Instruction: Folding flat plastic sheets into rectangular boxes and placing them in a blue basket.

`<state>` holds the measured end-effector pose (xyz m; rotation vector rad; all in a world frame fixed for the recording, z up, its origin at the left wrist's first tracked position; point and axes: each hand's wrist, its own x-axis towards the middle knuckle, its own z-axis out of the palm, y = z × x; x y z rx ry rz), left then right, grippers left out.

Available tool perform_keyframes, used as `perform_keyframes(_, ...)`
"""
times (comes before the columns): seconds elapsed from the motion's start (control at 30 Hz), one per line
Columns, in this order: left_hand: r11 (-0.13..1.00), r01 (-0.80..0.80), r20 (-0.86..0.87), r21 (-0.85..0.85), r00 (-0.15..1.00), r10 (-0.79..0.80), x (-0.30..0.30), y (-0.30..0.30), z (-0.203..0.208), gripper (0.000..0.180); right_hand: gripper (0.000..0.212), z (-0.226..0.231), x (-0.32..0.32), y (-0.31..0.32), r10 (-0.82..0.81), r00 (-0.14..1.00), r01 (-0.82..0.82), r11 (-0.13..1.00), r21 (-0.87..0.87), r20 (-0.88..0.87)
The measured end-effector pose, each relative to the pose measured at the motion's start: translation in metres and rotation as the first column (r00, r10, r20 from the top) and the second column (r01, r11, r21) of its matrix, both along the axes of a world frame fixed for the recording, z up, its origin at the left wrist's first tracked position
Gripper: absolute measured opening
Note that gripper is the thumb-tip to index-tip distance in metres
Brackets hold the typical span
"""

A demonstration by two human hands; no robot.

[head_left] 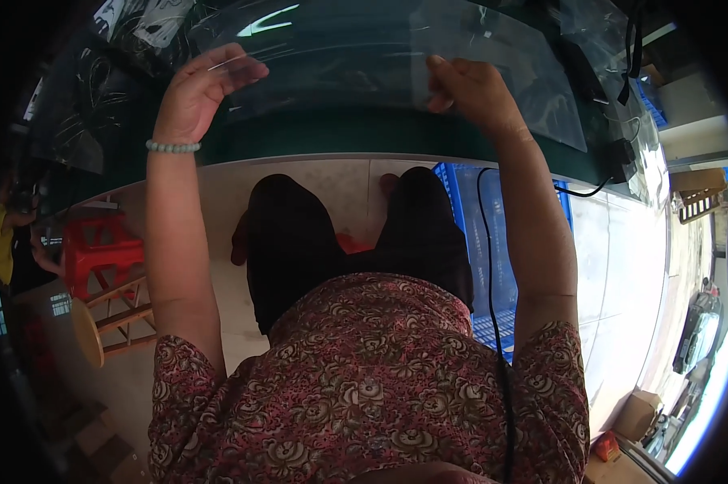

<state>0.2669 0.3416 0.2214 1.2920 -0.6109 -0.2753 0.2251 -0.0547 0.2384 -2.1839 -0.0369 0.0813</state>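
Note:
A clear plastic sheet (332, 60) stretches between my two hands above the dark green tabletop (332, 133), catching streaks of light. My left hand (198, 90), with a beaded bracelet at the wrist, is closed on the sheet's left side; its fingertips show through the film. On the other side my right hand (475, 90) pinches the sheet between thumb and curled fingers. More clear film (546, 101) lies on the table to the right of that hand. Where one layer of film ends and another begins is hard to tell.
Clear bags with coiled contents (89, 93) lie at the table's left. A black cable (493, 266) hangs by my right arm, near a blue plastic crate (505, 242) under the table. A red stool (98, 250), a wooden stool (110, 323) and another person (17, 242) are at left.

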Motion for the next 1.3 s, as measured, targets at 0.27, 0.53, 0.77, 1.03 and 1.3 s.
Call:
perform_keyframes(0.27, 0.817, -0.545, 0.145, 0.187, 0.838, 0.526, -0.071, -0.052, -0.030, 0.028, 0.050, 0.002, -0.003, 0.003, 0.033, 0.999, -0.029, 0.995, -0.099, 0.040)
perform_keyframes(0.53, 0.721, -0.569, 0.031, 0.394, 0.793, 0.609, -0.064, -0.071, -0.009, 0.023, 0.029, -0.015, -0.026, -0.004, 0.008, 0.996, -0.018, 0.993, 0.113, 0.093)
perform_keyframes(0.77, 0.669, -0.538, 0.047, 0.512, 0.796, 0.604, -0.063, -0.070, -0.003, 0.022, 0.031, 0.002, -0.038, 0.003, -0.077, 0.997, 0.075, 0.994, 0.081, 0.020)
perform_keyframes(1.03, 0.463, -0.634, 0.242, 0.619, 0.715, 0.656, -0.052, -0.081, -0.006, 0.025, 0.023, 0.002, -0.038, 0.027, -0.095, 0.325, 0.452, 0.889, -0.067, 0.941)
perform_keyframes(1.3, 0.410, -0.646, 0.279, 0.644, 0.697, 0.660, -0.049, -0.079, -0.003, 0.040, 0.026, -0.021, -0.021, 0.047, 0.603, 0.531, -0.218, 0.776, -0.591, 0.596)
